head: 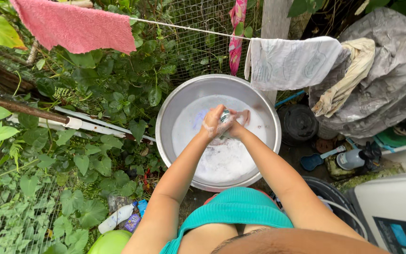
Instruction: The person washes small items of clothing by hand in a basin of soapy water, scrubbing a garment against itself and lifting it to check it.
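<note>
Cloth (225, 117), small and wet with a greenish patch, bunched between two soapy hands over the middle of a wide metal basin (165, 117). Left hand (214, 123) curled into a fist over the bundle, fingers closed on it, foam across the knuckles. Right hand (239, 123) pressed against the same bundle from the other side, fingers wrapped over the cloth, largely hidden behind the left and the suds. Both forearms angled in from the bottom edge, meeting above milky, sudsy water (224, 157) filling the basin's lower part. Just behind the basin, a washing line (189, 28) strung across wire mesh fencing, carrying a pink towel (76, 26) at the upper left, a narrow pink patterned strip (236, 33) near the centre, and a white printed cloth (292, 61) hanging close over the basin's far rim. To the right of that, a cream rag (348, 75) draped on a grey tarpaulin (391, 70), with a dark round lid (298, 123) below and a blue scoop (313, 161) beside a dark-capped bottle (353, 159). Left of the basin, dense green leaves, a white pipe (85, 124) and, lower down, a white plastic bottle (116, 218) lying on its side. At the lower right corner, a white machine top (391, 202).
</note>
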